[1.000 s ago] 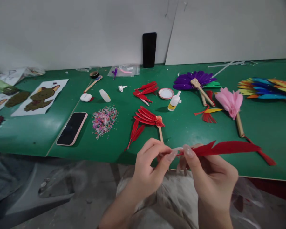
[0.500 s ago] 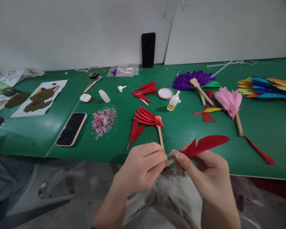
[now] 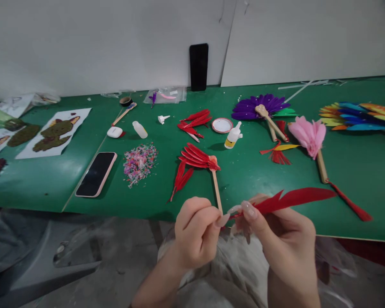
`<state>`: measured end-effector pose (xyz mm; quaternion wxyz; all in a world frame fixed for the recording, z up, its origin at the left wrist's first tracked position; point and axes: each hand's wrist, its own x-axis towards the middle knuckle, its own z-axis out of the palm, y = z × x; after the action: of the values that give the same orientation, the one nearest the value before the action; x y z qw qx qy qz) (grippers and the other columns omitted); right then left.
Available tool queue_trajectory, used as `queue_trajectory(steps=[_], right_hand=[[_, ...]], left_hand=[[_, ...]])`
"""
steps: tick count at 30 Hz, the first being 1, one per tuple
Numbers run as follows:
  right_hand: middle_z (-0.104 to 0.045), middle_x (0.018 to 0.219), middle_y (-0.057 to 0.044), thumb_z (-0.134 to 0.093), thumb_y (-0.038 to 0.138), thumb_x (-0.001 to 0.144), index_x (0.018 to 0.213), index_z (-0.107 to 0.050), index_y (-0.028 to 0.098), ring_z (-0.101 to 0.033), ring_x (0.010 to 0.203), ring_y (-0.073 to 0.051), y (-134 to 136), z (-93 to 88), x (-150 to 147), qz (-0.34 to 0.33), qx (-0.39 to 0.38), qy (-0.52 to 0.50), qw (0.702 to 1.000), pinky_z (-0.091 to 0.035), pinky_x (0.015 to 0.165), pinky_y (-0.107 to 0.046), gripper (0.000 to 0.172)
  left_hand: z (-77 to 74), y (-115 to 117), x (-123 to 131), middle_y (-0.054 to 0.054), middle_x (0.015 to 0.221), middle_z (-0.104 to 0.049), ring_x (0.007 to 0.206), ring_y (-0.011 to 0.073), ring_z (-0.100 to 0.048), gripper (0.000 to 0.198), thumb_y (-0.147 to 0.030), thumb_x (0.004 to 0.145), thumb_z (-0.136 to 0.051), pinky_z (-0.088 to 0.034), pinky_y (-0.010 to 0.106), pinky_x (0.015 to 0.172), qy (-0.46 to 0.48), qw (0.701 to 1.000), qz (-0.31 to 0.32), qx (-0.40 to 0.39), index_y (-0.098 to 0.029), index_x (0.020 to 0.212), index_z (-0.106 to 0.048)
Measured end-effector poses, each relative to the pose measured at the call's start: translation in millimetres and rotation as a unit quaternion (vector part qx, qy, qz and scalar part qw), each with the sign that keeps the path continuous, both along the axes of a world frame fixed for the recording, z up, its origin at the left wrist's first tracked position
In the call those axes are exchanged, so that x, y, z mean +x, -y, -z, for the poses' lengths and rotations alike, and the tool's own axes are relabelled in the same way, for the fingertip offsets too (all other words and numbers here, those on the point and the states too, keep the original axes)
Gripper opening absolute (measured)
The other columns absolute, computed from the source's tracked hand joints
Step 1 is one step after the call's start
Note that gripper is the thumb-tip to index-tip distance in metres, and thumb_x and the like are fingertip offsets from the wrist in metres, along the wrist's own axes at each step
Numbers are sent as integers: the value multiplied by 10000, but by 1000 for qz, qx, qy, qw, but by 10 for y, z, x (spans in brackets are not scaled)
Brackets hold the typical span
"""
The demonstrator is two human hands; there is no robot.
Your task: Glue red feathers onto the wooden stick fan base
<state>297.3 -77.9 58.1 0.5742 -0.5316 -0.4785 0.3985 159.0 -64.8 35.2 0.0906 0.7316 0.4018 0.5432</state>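
Observation:
My right hand [image 3: 279, 231] pinches a red feather [image 3: 298, 200], whose broad tip points to the right. The fingers of my left hand [image 3: 197, 229] are pinched together at the thin quill end. Just beyond my hands lies a fan with red feathers [image 3: 197, 157] and a pale wooden handle [image 3: 217, 192]; its lower end is close to my left fingertips. Loose red feathers [image 3: 181, 179] rest at its left, and more red feathers [image 3: 195, 122] lie farther back. A small white glue bottle [image 3: 232, 137] with a yellow label stands upright beyond the handle.
On the green table [image 3: 154, 201] are a pink-edged phone [image 3: 96, 174], a heap of coloured flakes [image 3: 139, 162] and a white bottle [image 3: 140, 129] lying over. A purple feather fan [image 3: 247, 109] and a pink one [image 3: 309, 134] lie right. A black phone [image 3: 199, 67] leans against the wall.
The red feather has moved right and slightly down with my right hand. My left hand has shifted slightly left, and more of the quill shows between my hands.

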Motion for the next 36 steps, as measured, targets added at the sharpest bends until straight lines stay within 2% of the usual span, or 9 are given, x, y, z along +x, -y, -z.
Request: queue_trajectory(steps=[7, 13, 17, 20, 23, 25, 27, 31, 36], right_hand=[[-642, 520, 3, -701, 269, 794, 689, -700, 187, -577, 412, -116, -17, 57, 10, 65, -19, -67, 995, -466, 378, -213, 133], [-681, 666, -8, -662, 242, 831, 778, -731, 223, -611, 521, -118, -25, 63, 31, 36, 7, -97, 995, -452, 398, -215, 89], [-666, 695, -5, -630, 209, 854, 803, -732, 246, -593, 549, -111, -32, 40, 20, 18, 54, -99, 993, -422, 391, -208, 121], [-663, 688, -21, -656, 224, 831, 796, -733, 232, -595, 550, -132, -30, 36, 18, 14, 96, -66, 993, -429, 390, -230, 85], [-696, 717, -30, -686, 204, 803, 838, -739, 229, -644, 601, -167, -24, 53, 9, 20, 148, -13, 989, -482, 425, -262, 68], [-720, 750, -28, -682, 166, 802, 874, -736, 235, -673, 637, -185, -21, 67, -3, 32, 182, 14, 983, -507, 442, -276, 113], [-737, 789, -24, -681, 131, 795, 903, -730, 240, -695, 672, -199, -19, 82, -11, 40, 210, 35, 976, -531, 461, -287, 161], [-746, 852, -24, -702, 88, 759, 973, -717, 231, -709, 732, -205, -18, 110, 11, -9, 238, 84, 968, -583, 560, -305, 259], [-742, 867, -61, -695, 172, 783, 1046, -698, 214, -700, 716, -213, 9, 144, 47, -48, 251, 98, 962, -591, 553, -315, 266]], left_hand=[[-43, -79, -6, -1, 665, -480, 649, 115, -498, 221, -185, 925, -466, -420, 244, 557, 139, 984, -81, -81, -185, 706, -496], [-22, -233, -391, -12, 595, -468, 559, 107, -467, 358, -257, 962, -387, -381, 259, 556, 74, 978, -141, -139, -187, 614, -435], [24, -466, -913, -29, 528, -407, 524, 105, -404, 404, -285, 878, -554, -334, 262, 549, -97, 961, -223, -131, -177, 512, -421], [79, -629, -1239, -1, 706, -518, 617, 124, -479, 123, -288, 787, -650, -367, 251, 561, -125, 928, -310, -162, -178, 753, -607], [95, -653, -1275, 46, 936, -560, 734, 140, -537, 394, -301, 765, -658, -425, 245, 598, -88, 916, -348, -180, -206, 1140, -583], [64, -557, -1096, 47, 912, -578, 743, 136, -544, 336, -342, 842, -570, -440, 243, 622, -33, 931, -321, -173, -201, 1147, -590], [6, -394, -799, 27, 816, -598, 678, 116, -542, 294, -367, 918, -460, -445, 226, 600, 45, 957, -178, -224, -205, 1105, -617], [-121, -72, -187, 18, 760, -614, 609, 104, -543, 349, -414, 953, -386, -446, 208, 534, 229, 906, 102, -342, -231, 1162, -599], [-185, 5, 85, -17, 691, -550, 533, 65, -478, 194, -387, 873, -570, -389, 168, 458, 320, 863, 120, -371, -224, 948, -646]])
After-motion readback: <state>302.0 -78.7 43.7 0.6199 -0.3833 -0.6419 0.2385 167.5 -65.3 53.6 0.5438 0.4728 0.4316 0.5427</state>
